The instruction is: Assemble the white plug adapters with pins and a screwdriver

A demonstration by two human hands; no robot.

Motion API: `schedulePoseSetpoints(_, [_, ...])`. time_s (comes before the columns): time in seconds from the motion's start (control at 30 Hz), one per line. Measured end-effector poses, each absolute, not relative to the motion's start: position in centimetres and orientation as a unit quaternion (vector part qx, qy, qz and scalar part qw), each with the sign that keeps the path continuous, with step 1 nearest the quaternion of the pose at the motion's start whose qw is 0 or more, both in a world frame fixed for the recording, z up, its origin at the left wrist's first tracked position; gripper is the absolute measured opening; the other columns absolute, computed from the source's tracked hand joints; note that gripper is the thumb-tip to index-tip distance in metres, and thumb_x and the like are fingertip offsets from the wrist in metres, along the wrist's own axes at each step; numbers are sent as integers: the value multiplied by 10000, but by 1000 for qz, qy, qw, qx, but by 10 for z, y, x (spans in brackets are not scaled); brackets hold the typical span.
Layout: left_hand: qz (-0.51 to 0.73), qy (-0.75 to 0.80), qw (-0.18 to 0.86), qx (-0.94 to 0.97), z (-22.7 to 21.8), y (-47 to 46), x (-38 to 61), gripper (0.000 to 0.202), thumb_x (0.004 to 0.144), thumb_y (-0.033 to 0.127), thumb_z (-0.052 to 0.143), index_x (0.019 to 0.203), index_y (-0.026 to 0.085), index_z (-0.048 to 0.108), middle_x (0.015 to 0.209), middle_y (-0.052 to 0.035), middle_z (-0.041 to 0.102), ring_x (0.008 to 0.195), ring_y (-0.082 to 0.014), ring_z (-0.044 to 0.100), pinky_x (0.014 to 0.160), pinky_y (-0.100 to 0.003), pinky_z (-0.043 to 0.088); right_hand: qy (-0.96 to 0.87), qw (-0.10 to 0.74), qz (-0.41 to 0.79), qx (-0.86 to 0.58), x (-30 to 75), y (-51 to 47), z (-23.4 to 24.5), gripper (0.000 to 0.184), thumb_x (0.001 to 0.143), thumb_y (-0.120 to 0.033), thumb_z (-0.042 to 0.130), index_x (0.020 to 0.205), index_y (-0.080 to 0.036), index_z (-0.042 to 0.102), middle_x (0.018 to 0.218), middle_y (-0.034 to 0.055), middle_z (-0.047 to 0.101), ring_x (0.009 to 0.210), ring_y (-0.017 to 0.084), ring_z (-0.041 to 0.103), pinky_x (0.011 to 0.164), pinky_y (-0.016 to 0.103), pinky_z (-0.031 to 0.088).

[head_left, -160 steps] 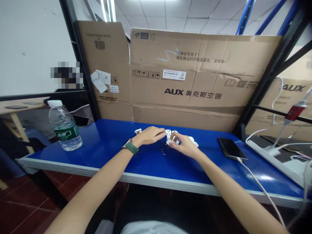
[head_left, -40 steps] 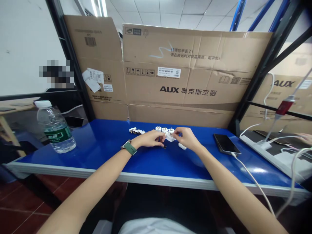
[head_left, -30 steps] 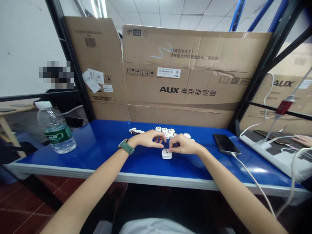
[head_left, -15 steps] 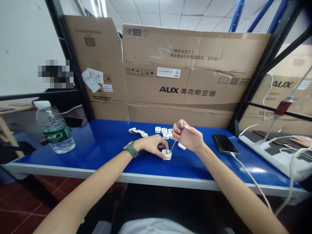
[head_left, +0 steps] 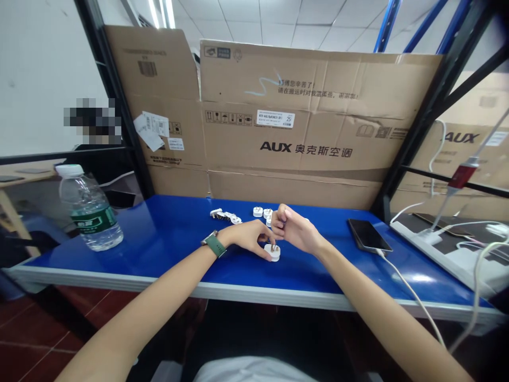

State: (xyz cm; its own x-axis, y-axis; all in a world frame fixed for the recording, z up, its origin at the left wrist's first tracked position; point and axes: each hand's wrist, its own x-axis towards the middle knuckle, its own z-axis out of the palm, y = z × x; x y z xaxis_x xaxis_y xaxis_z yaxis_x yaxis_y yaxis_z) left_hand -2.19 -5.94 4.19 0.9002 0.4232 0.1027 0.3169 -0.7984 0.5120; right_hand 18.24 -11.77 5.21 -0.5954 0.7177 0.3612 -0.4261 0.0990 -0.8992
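A white plug body (head_left: 273,252) lies on the blue table (head_left: 167,239) with its metal pins pointing up. My left hand (head_left: 250,237), with a green watch on the wrist, pinches the plug from the left and holds it down. My right hand (head_left: 292,228) is curled into a fist directly above the plug, gripping a thin screwdriver whose tip points down at the plug; the tool is mostly hidden in the fist. Several more white plugs (head_left: 263,213) stand in a group just behind my hands, and another plug piece (head_left: 225,215) lies to their left.
A water bottle (head_left: 89,209) stands at the table's left. A black phone (head_left: 368,235) on a white cable lies at the right, with a white power strip (head_left: 449,257) beyond it. Cardboard boxes (head_left: 302,122) wall the back. Another person sits far left.
My right hand has dropped and closed tighter over the plug, so the screwdriver shaft that showed half a second ago is now hidden. My left hand keeps holding the plug in place.
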Motion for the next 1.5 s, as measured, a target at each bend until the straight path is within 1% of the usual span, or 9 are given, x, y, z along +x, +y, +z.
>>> schedulePoseSetpoints(0.1, [126, 173, 254, 943, 39, -58, -21, 446, 675, 516, 861, 950, 175, 776, 628, 57, 462, 533, -80, 390, 543, -244, 309, -629, 428, 634, -139, 181, -116, 49, 365, 966, -526, 566, 805, -223, 441, 783, -14, 408, 625, 133, 370, 623, 294, 411])
schedulePoseSetpoints(0.3, [128, 158, 264, 943, 37, -56, -22, 444, 699, 503, 852, 999, 185, 777, 648, 52, 456, 565, -90, 415, 564, -239, 331, -708, 406, 569, -102, 189, -110, 46, 394, 967, -544, 579, 904, -164, 662, 807, 44, 541, 730, 182, 545, 715, 348, 476])
schedulePoseSetpoints(0.63, [109, 184, 253, 944, 42, -59, -21, 430, 695, 522, 848, 956, 186, 783, 648, 49, 466, 550, -86, 417, 549, -245, 310, -665, 450, 579, -142, 188, -110, 44, 333, 946, -502, 615, 887, -176, 651, 710, -9, 419, 643, 142, 425, 623, 292, 428])
schedulePoseSetpoints(0.73, [101, 188, 255, 943, 44, -61, -21, 431, 697, 529, 846, 952, 187, 778, 653, 44, 476, 557, -93, 431, 557, -248, 318, -675, 468, 547, -161, 187, -105, 40, 287, 936, -468, 650, 1019, -195, 679, 762, 3, 493, 695, 152, 489, 669, 296, 453])
schedulePoseSetpoints(0.83, [111, 178, 254, 944, 45, -62, -20, 438, 701, 537, 843, 959, 190, 776, 646, 41, 472, 566, -103, 443, 562, -254, 317, -699, 481, 493, -192, 187, -98, 36, 383, 937, -468, 656, 1228, -221, 678, 846, 20, 569, 792, 169, 558, 759, 316, 489])
schedulePoseSetpoints(0.93, [113, 176, 256, 944, 47, -63, -20, 436, 701, 539, 842, 954, 190, 776, 648, 38, 477, 568, -104, 446, 558, -254, 312, -712, 490, 452, -219, 189, -95, 35, 467, 902, -454, 710, 1310, -235, 655, 866, 20, 620, 822, 177, 596, 813, 330, 504])
schedulePoseSetpoints(1.23, [118, 186, 262, 940, 40, -58, -21, 438, 676, 521, 857, 903, 166, 737, 629, 59, 395, 538, -87, 380, 514, -246, 290, -712, 443, 529, -129, 185, -103, 38, 299, 949, -485, 641, 1102, -231, 604, 901, 32, 620, 793, 196, 652, 723, 369, 563])
schedulePoseSetpoints(1.37, [113, 187, 263, 940, 43, -60, -21, 439, 683, 539, 845, 883, 164, 736, 633, 53, 426, 537, -87, 379, 526, -250, 290, -684, 446, 559, -142, 184, -109, 43, 283, 937, -479, 645, 1058, -230, 588, 886, 18, 547, 768, 170, 577, 699, 332, 528])
schedulePoseSetpoints(1.5, [95, 193, 270, 938, 48, -64, -22, 464, 695, 551, 834, 950, 169, 765, 659, 43, 470, 567, -92, 420, 559, -249, 310, -632, 459, 610, -136, 185, -114, 48, 344, 916, -558, 608, 879, -229, 515, 819, 6, 441, 697, 155, 436, 642, 299, 441])
